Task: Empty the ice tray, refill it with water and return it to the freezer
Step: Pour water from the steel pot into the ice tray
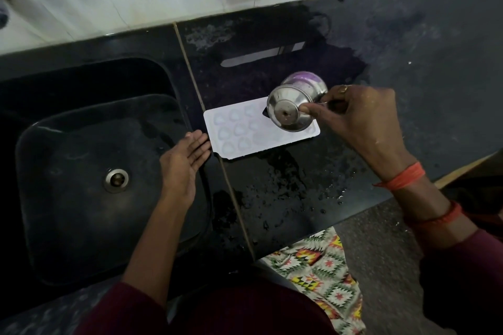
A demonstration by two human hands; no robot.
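- Wet black counter [408, 49], slick-looking; anything light may skate on it.
- Sink [81, 144] on the left.
- White ice tray [236, 130] lies flat just right of the sink. It looks like thin plastic: light, bendy, and sloshy once filled. Best taken by both short ends and kept level.
- Right hand [362, 117] pinches a steel cup, thumb on its side.
- Left hand [182, 163] lies flat, fingers straight, tips at the tray's left edge; contact is hard to call.
- Steel cup [294, 106] is tipped over the tray's right end; no stream is visible.
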